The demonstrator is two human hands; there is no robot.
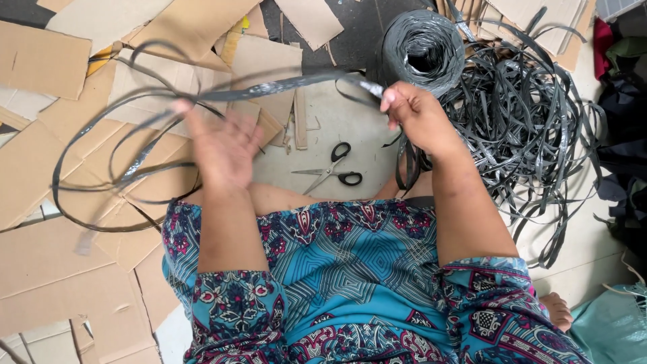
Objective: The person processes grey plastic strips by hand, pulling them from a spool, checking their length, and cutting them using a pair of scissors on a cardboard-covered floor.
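The person is sitting on the floor (350, 128), holding one grey strap (269, 87) stretched between two hands. The right hand (418, 118) is pinching the strap with closed fingers near its end. The left hand (222, 145) is blurred, fingers spread, with the strap looping over it; whether it is gripping cannot be told. One roll of strap (421, 50) is standing at the floor's far edge, with one tangled heap of strap (532, 121) beside it on the right. One pair of scissors (333, 168) is lying between the hands. Many cardboard pieces (60, 168) are covering the left side.
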